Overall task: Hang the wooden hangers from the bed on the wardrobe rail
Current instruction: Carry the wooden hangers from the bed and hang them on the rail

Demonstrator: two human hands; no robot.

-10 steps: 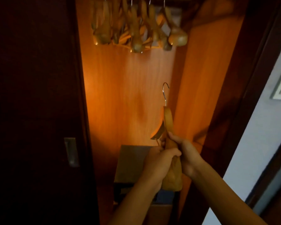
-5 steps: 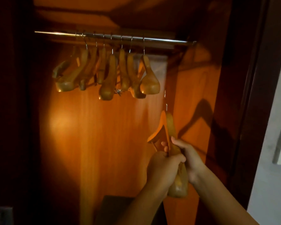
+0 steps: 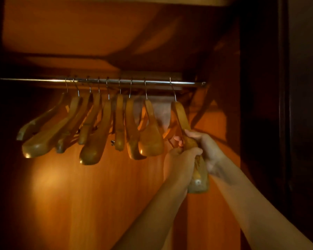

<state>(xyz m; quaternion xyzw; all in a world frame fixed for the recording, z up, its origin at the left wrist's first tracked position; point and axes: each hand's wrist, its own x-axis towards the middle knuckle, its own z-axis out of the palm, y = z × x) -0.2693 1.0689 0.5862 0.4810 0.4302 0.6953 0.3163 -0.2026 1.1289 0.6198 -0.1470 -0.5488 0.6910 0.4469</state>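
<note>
A metal wardrobe rail (image 3: 43, 80) runs across the dim wardrobe. Several wooden hangers (image 3: 96, 127) hang from it in a tight row. To their right, one more wooden hanger (image 3: 182, 117) has its metal hook over the rail near the right end. My left hand (image 3: 181, 162) is closed around its lower shoulder from the left. My right hand (image 3: 209, 152) grips the same hanger from the right. The hanger's thick rounded end sticks out below my hands.
The orange wooden back panel (image 3: 98, 204) is lit from the lower left. A shelf (image 3: 98, 33) sits above the rail. The dark wardrobe frame (image 3: 282, 123) stands close on the right, near the rail's end.
Both hands lifted the hanger up and its hook went onto the rail, right of the hanging row. The view tilted upward, so the rail sits lower in frame.
</note>
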